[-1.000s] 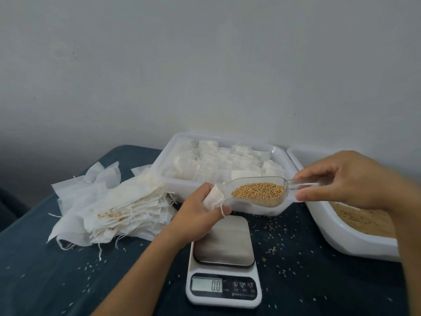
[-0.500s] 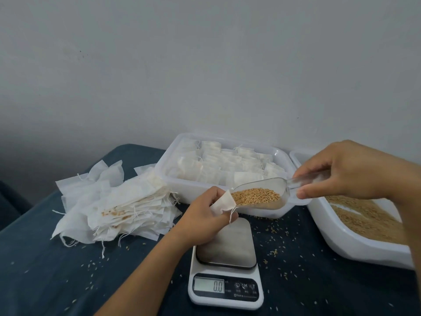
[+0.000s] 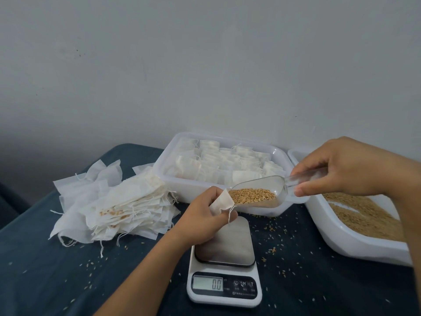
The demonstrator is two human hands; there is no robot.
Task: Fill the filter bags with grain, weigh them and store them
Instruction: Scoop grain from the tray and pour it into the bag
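My left hand (image 3: 205, 216) grips a small white filter bag (image 3: 222, 200) above the scale (image 3: 224, 265), whose display reads 0.0. My right hand (image 3: 341, 167) pinches the handle of a clear plastic scoop (image 3: 262, 192) loaded with golden grain. The scoop tilts down to the left and its lip touches the bag's open mouth. A white tub of loose grain (image 3: 355, 238) stands at the right. Behind the scale, a white tray (image 3: 173, 179) holds several filled bags in rows. A heap of empty filter bags (image 3: 114, 206) lies at the left.
Everything sits on a dark blue cloth (image 3: 57, 281) strewn with spilled grains, mostly around the scale. A plain grey wall rises close behind the tray and tub. The table's left edge runs diagonally past the heap of bags.
The scoop has tipped further down toward the bag and its grain has slid to the lip. My right hand rose slightly; the left hand held the bag in place.
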